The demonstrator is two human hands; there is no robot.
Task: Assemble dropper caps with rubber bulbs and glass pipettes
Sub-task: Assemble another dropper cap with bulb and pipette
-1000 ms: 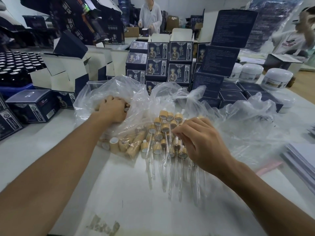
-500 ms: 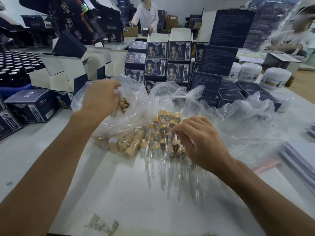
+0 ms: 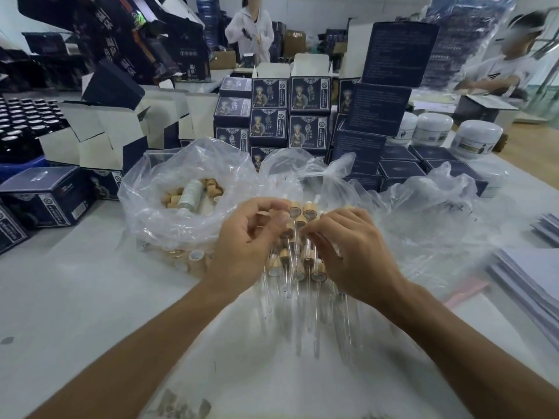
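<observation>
Joining Dropper Parts at the Packing Table

Working over the white table (image 3: 75,297), the person brings both hands together above a pile of finished droppers (image 3: 302,261). The left hand (image 3: 245,246) has its fingers curled, fingertips pinched near a wooden cap (image 3: 295,211); whether it actually grips a part cannot be told. The right hand (image 3: 348,252) is likewise curled, fingertips meeting the left hand's above the pile, with a thin glass pipette (image 3: 292,252) running down from the pinch. The finished droppers lie with wooden collars far and glass tubes pointing near. Left of the hands, an open clear plastic bag (image 3: 145,213) holds loose wooden caps and one small bottle (image 3: 190,193). Navy cartons (image 3: 269,128) are stacked at the far side; white jars (image 3: 478,139) stand far right.
</observation>
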